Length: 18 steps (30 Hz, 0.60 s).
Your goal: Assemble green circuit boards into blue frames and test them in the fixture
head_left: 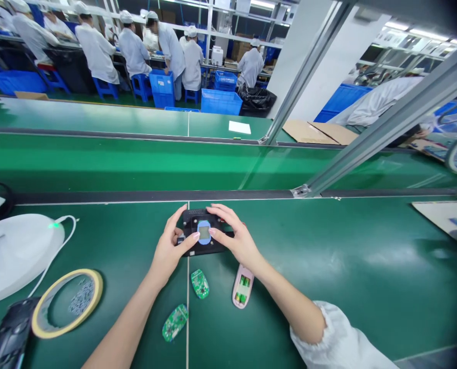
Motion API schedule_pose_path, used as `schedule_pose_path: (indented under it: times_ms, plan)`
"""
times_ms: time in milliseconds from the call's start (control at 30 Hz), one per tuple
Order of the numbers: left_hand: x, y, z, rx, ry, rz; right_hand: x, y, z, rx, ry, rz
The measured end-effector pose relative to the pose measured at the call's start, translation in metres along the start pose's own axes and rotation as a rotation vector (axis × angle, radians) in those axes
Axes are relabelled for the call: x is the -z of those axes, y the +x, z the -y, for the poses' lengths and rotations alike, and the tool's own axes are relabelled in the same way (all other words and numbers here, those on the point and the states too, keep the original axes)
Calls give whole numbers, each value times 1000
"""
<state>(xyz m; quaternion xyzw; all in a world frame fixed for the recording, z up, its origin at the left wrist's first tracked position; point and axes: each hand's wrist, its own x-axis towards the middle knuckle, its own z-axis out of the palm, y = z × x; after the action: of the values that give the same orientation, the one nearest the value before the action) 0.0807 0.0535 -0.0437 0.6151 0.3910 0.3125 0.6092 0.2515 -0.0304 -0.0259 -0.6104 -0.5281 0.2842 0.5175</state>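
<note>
On the bench in front of me is a black fixture (193,249), with a small blue oval part with a grey display window (204,233) sitting in its middle. My left hand (173,245) grips the fixture's left side, its thumb at the edge of the blue part. From the right, my right hand (236,237) holds the far edge, its thumb also against the blue part. Nearer to me lie a small green circuit board (200,284) and another green circuit board (175,323). Beside my right wrist rests a pink oblong housing (243,288) with green batteries in it.
To the left lie a tape roll (95,302) with small screws inside its ring, a black device (13,333), and a white lamp-like unit (21,251) with a cable. A metal post (351,138) rises behind the bench. Several white-coated people (132,48) sit beyond.
</note>
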Motion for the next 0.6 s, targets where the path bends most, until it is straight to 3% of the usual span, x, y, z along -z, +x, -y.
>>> schedule_pose_path:
  times_ms: [167, 367, 500, 600]
  plan:
    - [10, -19, 0, -14, 64, -97, 1, -6, 6, 182, -296, 25]
    - [36, -86, 7, -12, 274, -195, -2, -9, 11, 340, -425, -24]
    - [40, -131, 21, -30, 540, -128, -8, -10, 9, 364, -436, -10]
    - [37, -147, 31, -96, 732, -81, -12, -11, 9, 373, -432, -1]
